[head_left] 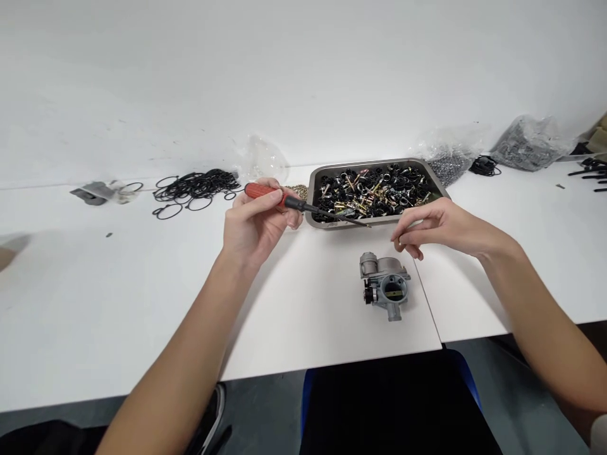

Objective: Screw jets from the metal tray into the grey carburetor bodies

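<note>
A screwdriver with a red handle and a dark shaft is held in my left hand, its shaft slanting down to the right. Something small and brass-coloured shows at the shaft's tip, in front of the tray's near rim. My right hand hovers to the right of that tip, thumb and fingers pinched together; what they hold, if anything, is too small to make out. Below, a grey metal carburetor rests on the white table, its round bore facing me. Neither hand touches it.
A metal tray full of small black, silver and brass parts stands at the back. Black rubber rings lie left of it. Plastic bags of parts sit along the wall. A seam crosses the table right of the carburetor.
</note>
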### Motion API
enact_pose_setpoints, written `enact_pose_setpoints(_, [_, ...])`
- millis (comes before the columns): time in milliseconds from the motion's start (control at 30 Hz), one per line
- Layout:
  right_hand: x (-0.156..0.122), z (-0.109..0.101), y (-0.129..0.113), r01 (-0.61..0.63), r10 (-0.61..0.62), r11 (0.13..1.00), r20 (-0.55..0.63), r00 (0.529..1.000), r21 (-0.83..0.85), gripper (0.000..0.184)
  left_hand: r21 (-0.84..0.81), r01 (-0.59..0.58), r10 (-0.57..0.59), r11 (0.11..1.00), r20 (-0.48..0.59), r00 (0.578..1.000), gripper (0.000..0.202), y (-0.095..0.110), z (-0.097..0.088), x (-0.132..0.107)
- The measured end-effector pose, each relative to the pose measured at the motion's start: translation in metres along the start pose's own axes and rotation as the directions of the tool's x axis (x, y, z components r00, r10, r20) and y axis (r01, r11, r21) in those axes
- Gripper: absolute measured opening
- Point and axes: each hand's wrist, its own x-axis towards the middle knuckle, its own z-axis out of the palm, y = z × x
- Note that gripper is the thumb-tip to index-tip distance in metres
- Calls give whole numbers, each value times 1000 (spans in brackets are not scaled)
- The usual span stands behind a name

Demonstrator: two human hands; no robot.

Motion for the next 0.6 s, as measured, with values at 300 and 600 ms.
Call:
enact_pose_setpoints(300, [-10,13,-8,105,-77,985,191,979,-139,24,-8,8,-8,1000,-32,999,18,-2,-2,1])
enact_pose_setpoints(600, [-13,25,-10,133,-85,966,216,973,-221,22,-24,20,-20,1000,-24,1000,20,-3,-3,3])
